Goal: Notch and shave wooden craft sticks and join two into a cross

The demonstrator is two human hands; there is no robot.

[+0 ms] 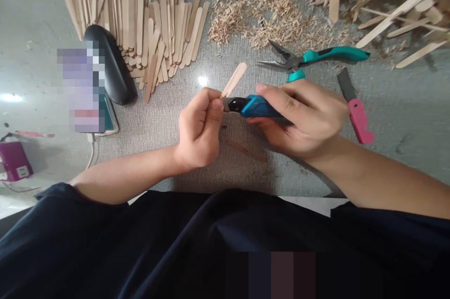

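Wooden stick (236, 76) sits just off the centre of our view towards 12 o'clock, above the table (151, 123), its rounded tip pointing to 1 o'clock. Our left hand (200, 130), at 9 o'clock of centre, is closed, pinching the stick's lower end between thumb and curled fingers. Our right hand (305, 116), at 3 o'clock, wraps firmly around a blue cutter (262, 106), whose blade points to 9 o'clock and meets the stick beside our left thumb; we cannot tell how deep it bites.

A thin brown strip (246, 150) lies at 4 o'clock, between our hands. Pliers (291, 62) rest spread at 2 o'clock, partly behind our right hand, and just past that hand, at 3 o'clock, we see a pink-handled tool (358, 121). Shavings (260, 13) spread between 12 and 1 o'clock, a loose stick pile (397, 8) at 2, overlapping rows of sticks (140, 27) between 10 and 11, and a black case (110, 67) at 10.
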